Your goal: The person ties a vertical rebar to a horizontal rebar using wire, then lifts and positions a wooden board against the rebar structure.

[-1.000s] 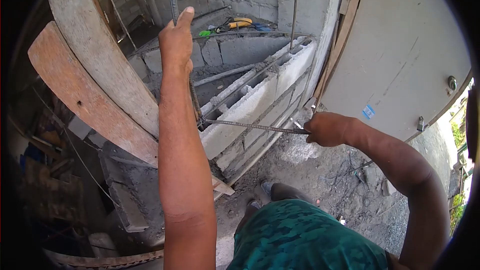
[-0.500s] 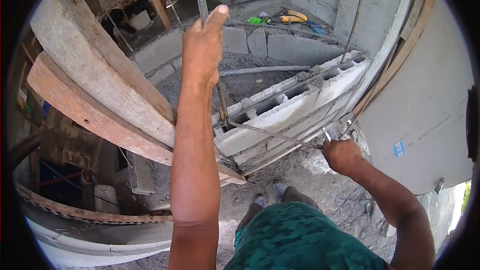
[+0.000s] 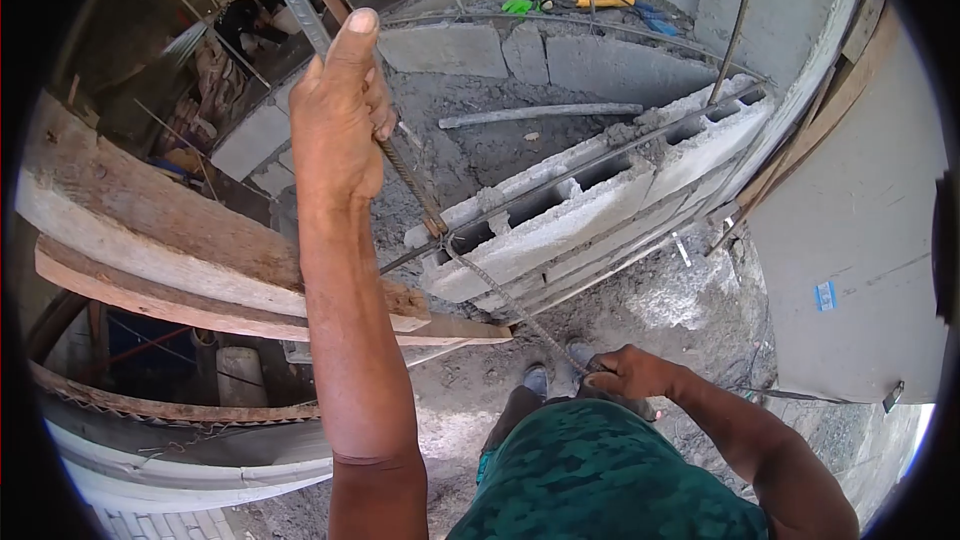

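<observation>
Overhead, left hand (image 3: 335, 110) round rebar (image 3: 410, 180) by open-celled block (image 3: 560, 220)

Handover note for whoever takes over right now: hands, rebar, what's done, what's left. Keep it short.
Left hand: closed around the rebar high up, thumb along it.
Right hand: closed on the same rebar's lower end, low down.
Rebar: kinked at the near end of the block wall, beside the wooden planks. Its lower leg slants down to the right hand.
Done: a clear bend at the wall end.
Left: bar is in both hands, not set down. Cannot tell if it is tied to the long bar on the wall top.
</observation>
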Demonstrator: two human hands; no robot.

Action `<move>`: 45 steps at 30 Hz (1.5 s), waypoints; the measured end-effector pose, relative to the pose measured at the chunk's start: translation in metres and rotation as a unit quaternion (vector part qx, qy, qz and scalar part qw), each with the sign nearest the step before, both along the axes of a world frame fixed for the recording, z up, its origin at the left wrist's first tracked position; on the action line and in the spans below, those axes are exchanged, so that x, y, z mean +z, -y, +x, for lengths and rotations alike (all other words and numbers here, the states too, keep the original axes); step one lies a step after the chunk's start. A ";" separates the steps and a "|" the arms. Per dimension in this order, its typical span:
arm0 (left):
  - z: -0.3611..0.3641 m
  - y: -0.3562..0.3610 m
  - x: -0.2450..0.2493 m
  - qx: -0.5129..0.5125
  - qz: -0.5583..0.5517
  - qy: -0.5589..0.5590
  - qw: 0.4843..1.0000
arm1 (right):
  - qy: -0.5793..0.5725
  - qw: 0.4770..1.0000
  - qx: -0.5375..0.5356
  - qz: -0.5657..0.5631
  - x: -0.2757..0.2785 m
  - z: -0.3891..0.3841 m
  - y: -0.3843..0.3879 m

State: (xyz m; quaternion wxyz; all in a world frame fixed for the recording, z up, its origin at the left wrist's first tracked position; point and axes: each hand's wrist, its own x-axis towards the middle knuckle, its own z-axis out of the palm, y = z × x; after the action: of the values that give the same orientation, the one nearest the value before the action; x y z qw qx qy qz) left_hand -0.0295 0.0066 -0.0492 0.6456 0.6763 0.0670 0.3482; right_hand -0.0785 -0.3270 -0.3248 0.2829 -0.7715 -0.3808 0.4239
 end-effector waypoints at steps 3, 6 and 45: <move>0.000 0.001 -0.002 0.010 -0.003 -0.009 1.000 | -0.161 0.986 -0.043 0.022 -0.012 -0.002 -0.005; 0.001 -0.003 -0.003 0.018 0.001 -0.010 1.000 | -0.230 0.973 -0.024 0.018 -0.021 0.001 -0.008; -0.022 0.025 -0.042 0.196 0.105 0.116 0.968 | 0.103 0.693 -0.240 0.672 0.452 0.096 -0.279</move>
State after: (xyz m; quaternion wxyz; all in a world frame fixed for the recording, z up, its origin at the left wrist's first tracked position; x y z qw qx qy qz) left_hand -0.0512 -0.0188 -0.0907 0.4936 0.6691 0.0861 0.5489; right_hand 0.0171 -0.0481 0.1276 0.7770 -0.4797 -0.3926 -0.1098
